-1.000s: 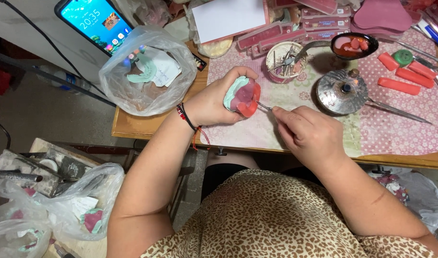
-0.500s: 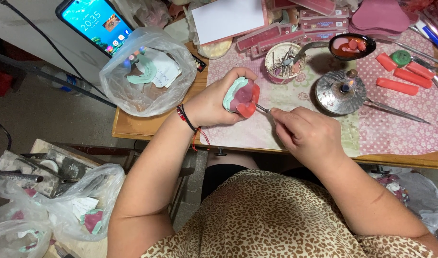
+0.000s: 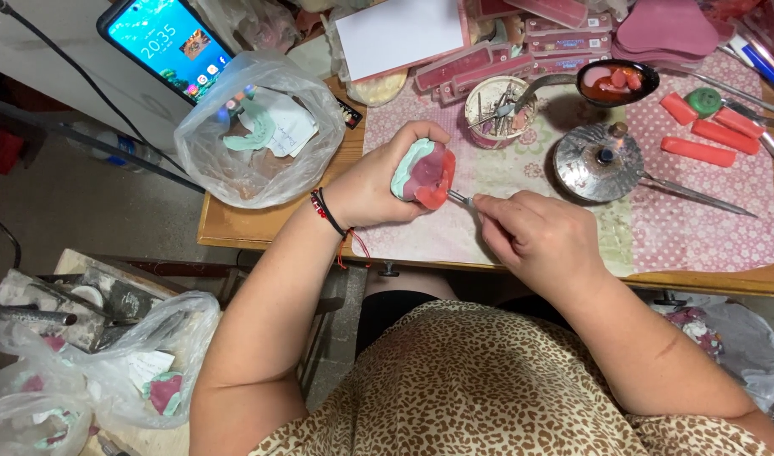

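My left hand grips a pale green dental cast covered with pink-red wax, held just above the patterned cloth on the wooden table. My right hand pinches a thin metal tool whose tip touches the wax at the cast's lower right edge. A beaded bracelet sits on my left wrist. Most of the tool's handle is hidden inside my right fist.
A clear plastic bag of casts lies at the table's left. A phone leans behind it. A tool cup, round metal burner, spoon of red wax and pink wax sticks lie beyond my hands. Bags of scraps sit lower left.
The hands stay nearly in place; the cast has tilted slightly in my left hand while the tool tip keeps working at its edge.
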